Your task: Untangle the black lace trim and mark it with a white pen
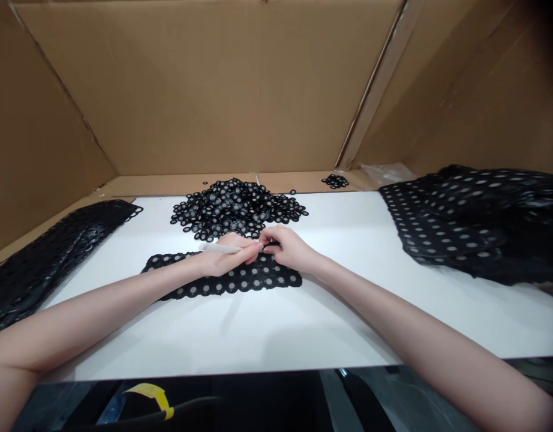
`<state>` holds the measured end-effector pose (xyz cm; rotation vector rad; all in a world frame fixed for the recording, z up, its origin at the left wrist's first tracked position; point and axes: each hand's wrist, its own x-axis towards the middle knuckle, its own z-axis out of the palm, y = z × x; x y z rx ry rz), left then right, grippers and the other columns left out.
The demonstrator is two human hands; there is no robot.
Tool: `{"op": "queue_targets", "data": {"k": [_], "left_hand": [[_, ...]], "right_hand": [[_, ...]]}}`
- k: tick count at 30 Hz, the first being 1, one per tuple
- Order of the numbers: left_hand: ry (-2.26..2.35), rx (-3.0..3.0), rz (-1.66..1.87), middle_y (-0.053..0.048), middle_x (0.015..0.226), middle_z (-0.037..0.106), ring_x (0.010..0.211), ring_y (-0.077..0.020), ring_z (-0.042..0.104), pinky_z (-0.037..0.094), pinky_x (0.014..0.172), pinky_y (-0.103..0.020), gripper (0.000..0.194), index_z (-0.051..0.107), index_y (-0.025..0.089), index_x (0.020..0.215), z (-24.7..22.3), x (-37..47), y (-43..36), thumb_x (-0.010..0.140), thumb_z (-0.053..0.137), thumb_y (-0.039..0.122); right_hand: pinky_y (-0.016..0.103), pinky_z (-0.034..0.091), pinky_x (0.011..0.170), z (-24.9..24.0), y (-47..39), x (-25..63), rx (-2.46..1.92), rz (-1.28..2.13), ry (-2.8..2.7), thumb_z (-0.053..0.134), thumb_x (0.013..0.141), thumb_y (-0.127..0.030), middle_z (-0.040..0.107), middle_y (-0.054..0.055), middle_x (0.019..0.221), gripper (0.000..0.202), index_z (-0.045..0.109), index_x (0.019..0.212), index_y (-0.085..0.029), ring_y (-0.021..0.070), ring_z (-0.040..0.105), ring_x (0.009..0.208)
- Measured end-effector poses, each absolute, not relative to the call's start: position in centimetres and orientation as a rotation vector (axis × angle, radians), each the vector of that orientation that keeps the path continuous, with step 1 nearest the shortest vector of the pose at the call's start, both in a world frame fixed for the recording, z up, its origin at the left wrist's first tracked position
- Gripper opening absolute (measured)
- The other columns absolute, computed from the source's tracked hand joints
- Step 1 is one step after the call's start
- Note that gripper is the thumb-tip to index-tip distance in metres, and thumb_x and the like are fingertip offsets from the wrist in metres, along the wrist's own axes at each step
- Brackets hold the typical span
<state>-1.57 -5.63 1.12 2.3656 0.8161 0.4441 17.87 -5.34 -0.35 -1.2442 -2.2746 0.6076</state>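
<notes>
A black sheet dotted with round holes (245, 279) lies on the white board (213, 336), below both hands. My left hand (229, 255) is closed around a white pen-like tool (218, 248), its tip end close to the fingers of the other hand. Opposite it, my right hand (288, 247) pinches a small black piece (272, 244) just above the sheet's upper edge. The fingertips of the two hands nearly meet. Behind them rises a heap of small black rings (231, 207).
More perforated black sheets are stacked at the left (56, 258) and piled at the right (474, 222). A few rings (334, 181) sit at the back beside clear plastic (387, 173). Cardboard walls (213, 84) enclose the back and sides.
</notes>
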Motion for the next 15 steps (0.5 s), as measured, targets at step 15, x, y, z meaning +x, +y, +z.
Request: {"op": "queue_targets", "data": {"k": [15], "left_hand": [[0.819, 2.138, 0.588, 0.002, 0.054, 0.046, 0.054, -0.0099, 0.044, 0.035, 0.060, -0.023, 0.049, 0.048, 0.015, 0.058, 2.2, -2.3, -7.3, 0.097, 0.031, 0.040]], "right_hand": [[0.029, 0.041, 0.075, 0.3, -6.0, 18.8, -1.084, 0.952, -2.090, 0.070, 0.061, -0.016, 0.055, -0.002, 0.081, 0.028, 0.049, 0.078, -0.020, 0.0169, 0.054, 0.082]]}}
